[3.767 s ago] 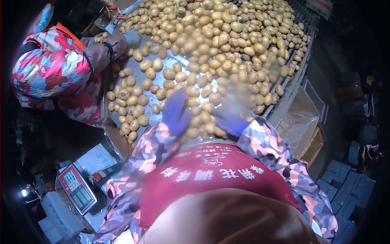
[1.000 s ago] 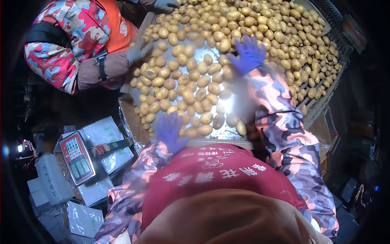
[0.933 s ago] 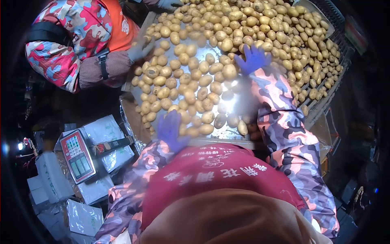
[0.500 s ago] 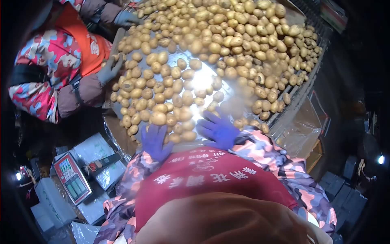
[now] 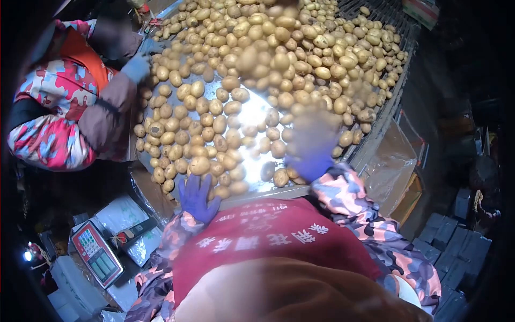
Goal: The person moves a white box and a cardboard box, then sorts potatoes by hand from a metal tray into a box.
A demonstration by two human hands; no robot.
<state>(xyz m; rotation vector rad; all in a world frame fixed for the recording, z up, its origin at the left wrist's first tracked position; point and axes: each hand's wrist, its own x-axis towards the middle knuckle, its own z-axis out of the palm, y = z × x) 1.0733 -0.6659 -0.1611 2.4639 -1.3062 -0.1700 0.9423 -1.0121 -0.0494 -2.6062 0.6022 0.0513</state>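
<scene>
Many yellow potatoes (image 5: 316, 70) are heaped on a shiny metal sorting table (image 5: 252, 115), thickest at the far side and right. My left hand (image 5: 198, 198), in a purple glove, rests at the table's near edge with its fingers spread, beside the nearest potatoes. It holds nothing. My right hand (image 5: 314, 158), also purple-gloved, is over the near right part of the table among potatoes. A hazy smear hides its fingers, so I cannot see whether it grips one.
Across the left edge stands a co-worker in a patterned jacket, with a blue-gloved hand (image 5: 137, 68) at the potatoes. A scale with a keypad (image 5: 96, 255) sits lower left near wrapped boxes. A plastic-lined carton (image 5: 389, 155) stands right of the table. Slatted bars (image 5: 370, 11) run along the far right.
My right hand has moved right and forward, away from my left hand. My left hand stays at the near edge. The co-worker's nearer hand has shifted farther up the table's edge.
</scene>
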